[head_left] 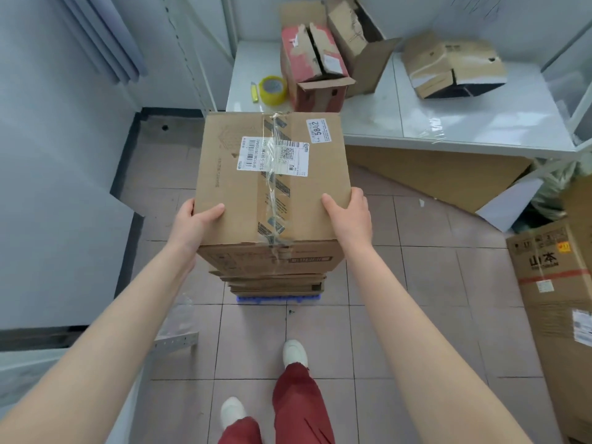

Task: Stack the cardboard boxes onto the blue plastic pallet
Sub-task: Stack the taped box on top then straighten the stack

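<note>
A taped brown cardboard box (224, 184) with white shipping labels tops a stack of boxes (275, 280). Only a thin strip of the blue plastic pallet (277, 299) shows under the stack, on the tiled floor. My left hand (195, 224) grips the top box's near left corner, thumb on its top face. My right hand (349, 216) holds the near right corner the same way. I cannot tell whether the box rests fully on the stack or is held just above it.
A white table (448, 120) behind the stack carries a torn red box (315, 72), open brown boxes (453, 67), a yellow tape roll (273, 89) and a cutter (254, 92). A large printed carton (554, 299) stands at the right. Flat cardboard (432, 174) leans under the table. White wall panels close in the left.
</note>
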